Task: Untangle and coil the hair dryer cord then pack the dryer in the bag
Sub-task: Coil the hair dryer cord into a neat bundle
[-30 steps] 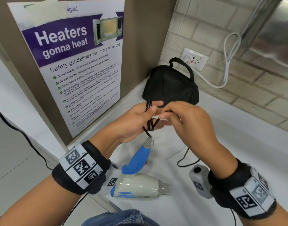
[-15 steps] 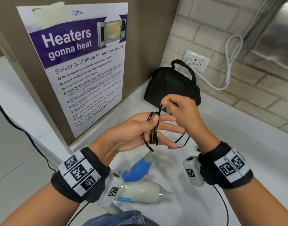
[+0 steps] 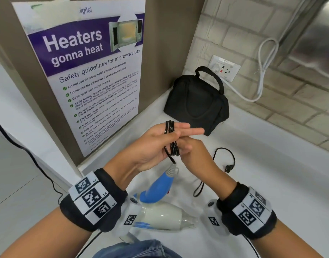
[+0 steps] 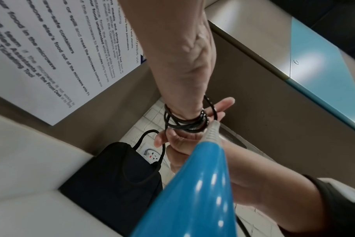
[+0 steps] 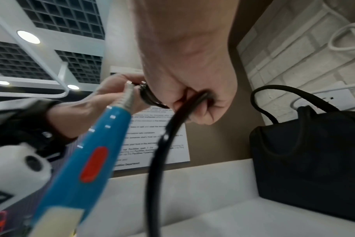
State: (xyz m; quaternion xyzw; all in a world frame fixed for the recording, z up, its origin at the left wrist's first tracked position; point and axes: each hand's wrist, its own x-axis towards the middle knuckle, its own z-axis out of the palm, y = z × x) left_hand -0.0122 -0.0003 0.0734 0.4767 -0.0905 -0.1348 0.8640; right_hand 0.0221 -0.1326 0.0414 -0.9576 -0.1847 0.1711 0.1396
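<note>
We see the black cord [image 3: 171, 138] wound in several loops around the straight, extended fingers of the left hand [image 3: 156, 144], whose grip is spread flat with the loops sitting across the fingers near the knuckles. The right hand [image 3: 186, 148] sits just under those fingers, its grip curled and pinching the cord at the bottom of the loops; in the right wrist view the cord runs out of that closed fist. The slack tail trails over the white desk [image 3: 271, 183] to the plug [image 3: 229, 167]. From the coil the cord drops into the blue handle of the hair dryer [image 3: 160, 207], which lies on the desk below our wrists. The black bag [image 3: 197, 103] stands in the corner behind. Half a second ago the right hand was raised above the left fingers, lifting cord over them; now it has come down beneath them.
</note>
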